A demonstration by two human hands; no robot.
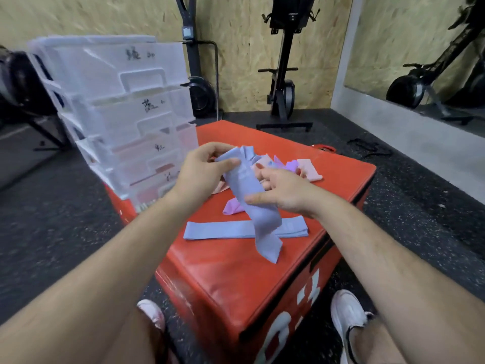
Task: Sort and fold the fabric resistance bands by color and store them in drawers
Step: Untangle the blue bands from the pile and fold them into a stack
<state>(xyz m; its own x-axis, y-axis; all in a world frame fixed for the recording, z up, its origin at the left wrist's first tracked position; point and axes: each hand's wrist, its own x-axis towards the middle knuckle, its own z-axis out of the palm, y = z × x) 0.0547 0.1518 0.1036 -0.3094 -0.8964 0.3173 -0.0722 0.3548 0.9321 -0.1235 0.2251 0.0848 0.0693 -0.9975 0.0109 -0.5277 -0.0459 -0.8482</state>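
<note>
On the box the drawers stand far left; above its middle hangs a blue band, soft, light, limp; left hand pinches its top, right hand mid-length; ends probably fold best.

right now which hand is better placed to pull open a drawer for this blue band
Left, likely: both hands grip the blue band, but the left hand is beside the drawer unit, the right hand farther off.
</note>
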